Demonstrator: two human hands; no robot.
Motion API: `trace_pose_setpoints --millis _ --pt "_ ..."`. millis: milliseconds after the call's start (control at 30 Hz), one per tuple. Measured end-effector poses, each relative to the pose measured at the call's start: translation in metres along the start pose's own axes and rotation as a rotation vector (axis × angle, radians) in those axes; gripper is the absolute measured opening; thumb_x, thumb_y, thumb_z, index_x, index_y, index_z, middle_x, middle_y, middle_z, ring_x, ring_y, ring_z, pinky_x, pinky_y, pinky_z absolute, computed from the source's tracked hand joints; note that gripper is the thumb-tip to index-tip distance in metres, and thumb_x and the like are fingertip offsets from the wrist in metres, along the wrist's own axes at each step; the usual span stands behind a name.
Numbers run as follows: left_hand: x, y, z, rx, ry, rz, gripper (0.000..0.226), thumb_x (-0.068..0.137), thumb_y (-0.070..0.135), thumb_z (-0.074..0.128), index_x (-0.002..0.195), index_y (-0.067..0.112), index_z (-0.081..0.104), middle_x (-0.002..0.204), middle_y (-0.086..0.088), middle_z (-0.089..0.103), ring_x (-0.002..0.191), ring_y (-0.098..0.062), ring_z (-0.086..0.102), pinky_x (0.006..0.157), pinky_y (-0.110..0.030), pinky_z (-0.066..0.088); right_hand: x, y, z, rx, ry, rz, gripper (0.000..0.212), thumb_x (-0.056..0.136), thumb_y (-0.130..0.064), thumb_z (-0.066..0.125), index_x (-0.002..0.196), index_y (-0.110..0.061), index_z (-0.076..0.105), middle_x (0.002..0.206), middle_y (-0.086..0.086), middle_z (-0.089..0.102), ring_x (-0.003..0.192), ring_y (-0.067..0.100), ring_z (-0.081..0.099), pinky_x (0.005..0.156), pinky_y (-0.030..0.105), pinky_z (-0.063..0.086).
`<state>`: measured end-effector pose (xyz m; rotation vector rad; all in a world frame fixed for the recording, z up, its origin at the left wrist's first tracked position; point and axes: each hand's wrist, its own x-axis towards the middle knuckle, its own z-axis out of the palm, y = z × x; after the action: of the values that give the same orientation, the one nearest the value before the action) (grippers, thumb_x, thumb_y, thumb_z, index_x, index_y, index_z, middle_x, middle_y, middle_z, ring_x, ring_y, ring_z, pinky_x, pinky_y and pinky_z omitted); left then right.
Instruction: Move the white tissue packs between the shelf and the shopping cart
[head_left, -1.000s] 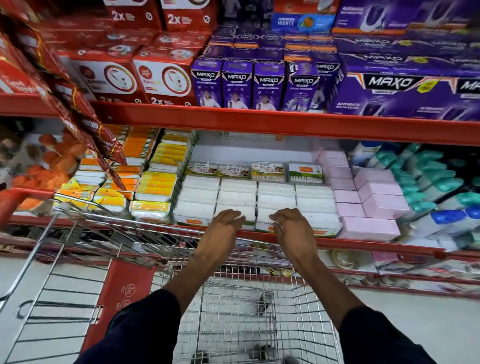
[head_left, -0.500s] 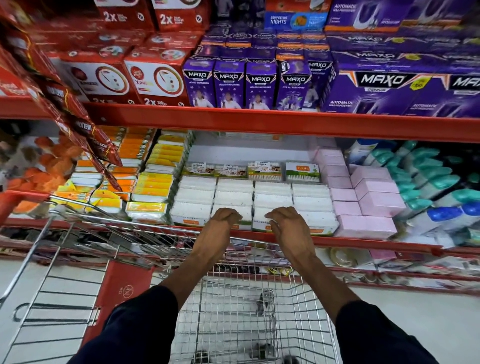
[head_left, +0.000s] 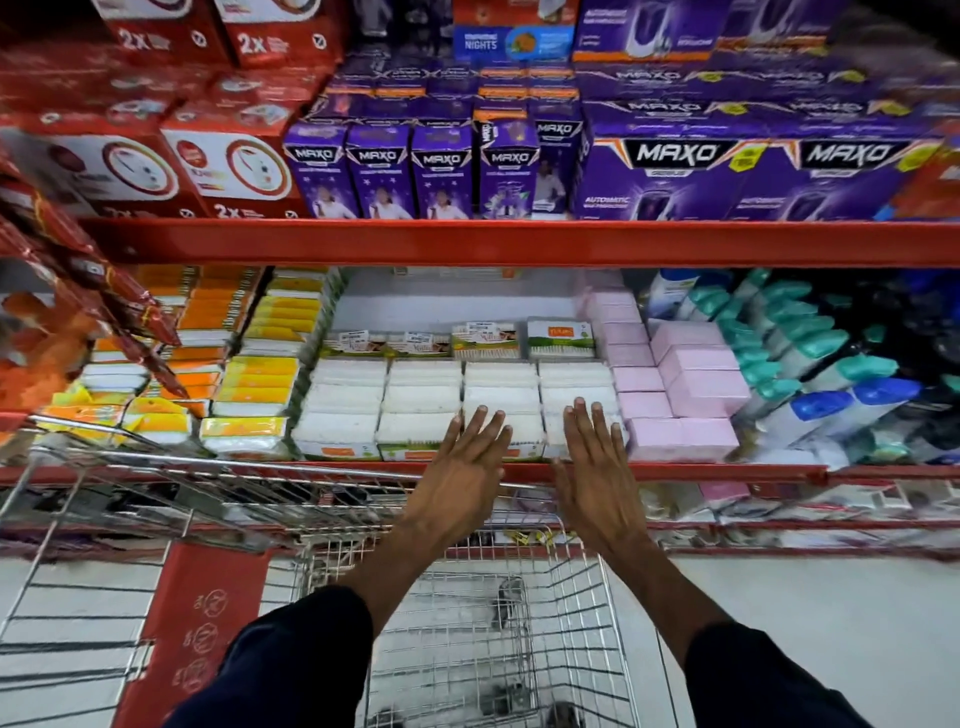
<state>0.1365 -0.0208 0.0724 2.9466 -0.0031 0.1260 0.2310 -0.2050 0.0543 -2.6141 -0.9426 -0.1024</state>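
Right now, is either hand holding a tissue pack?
No, the left hand and right hand are spread open over the white tissue packs.

Red shelf (head_left: 675, 472) under white tissue packs (head_left: 423, 400)

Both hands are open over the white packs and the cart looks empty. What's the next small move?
Probably lower both hands and close them on the front white tissue packs. The left hand and right hand are flat, fingers spread, holding nothing, and the cart basket shows no packs.
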Motion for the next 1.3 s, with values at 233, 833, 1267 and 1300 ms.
trace_pose_setpoints --millis 233,833,1267,1300 --pt "-0.005 -0.006 0.018 0.059 -0.063 -0.002 0.059 0.105 0.037 0.028 0.155 0.014 0.006 0.164 -0.005 0.006 0.151 -0.020 -0.006 0.124 -0.046 0.008 -0.001 0.004 0.005 -0.072 -0.050 0.009 0.064 0.100 -0.035 0.035 0.153 -0.009 0.010 0.162 0.010 0.004 0.149 0.022 -0.004 0.122 0.045 0.007" --pt "-0.088 -0.095 -0.010 0.146 0.013 -0.424 0.082 0.099 0.057 0.027 0.153 0.002 -0.003 0.162 -0.020 -0.012 0.149 -0.034 -0.016 0.121 -0.057 0.002 0.022 -0.091 0.032 -0.083 -0.144 -0.162 0.067 0.103 -0.046 0.023 0.153 -0.011 -0.006 0.162 0.010 -0.008 0.148 0.022 -0.016 0.123 0.046 0.004" --pt "-0.086 -0.092 -0.038 0.095 0.062 -0.400 0.083 0.100 0.061 0.023 0.153 0.001 -0.001 0.163 -0.019 -0.007 0.150 -0.027 -0.015 0.121 -0.054 0.004 0.027 -0.111 0.008 -0.083 -0.084 -0.160 0.070 0.101 -0.046 0.027 0.153 -0.008 0.000 0.163 0.011 -0.004 0.149 0.022 -0.011 0.121 0.047 0.006" --pt "-0.081 -0.087 -0.050 0.100 0.131 -0.375 0.083 0.100 0.059 0.026 0.153 0.001 0.000 0.163 -0.019 -0.006 0.150 -0.027 -0.014 0.121 -0.054 0.004 0.031 -0.114 -0.004 -0.076 -0.015 -0.187 0.070 0.100 -0.044 0.030 0.153 -0.008 0.002 0.163 0.011 -0.003 0.149 0.021 -0.010 0.120 0.047 0.006"
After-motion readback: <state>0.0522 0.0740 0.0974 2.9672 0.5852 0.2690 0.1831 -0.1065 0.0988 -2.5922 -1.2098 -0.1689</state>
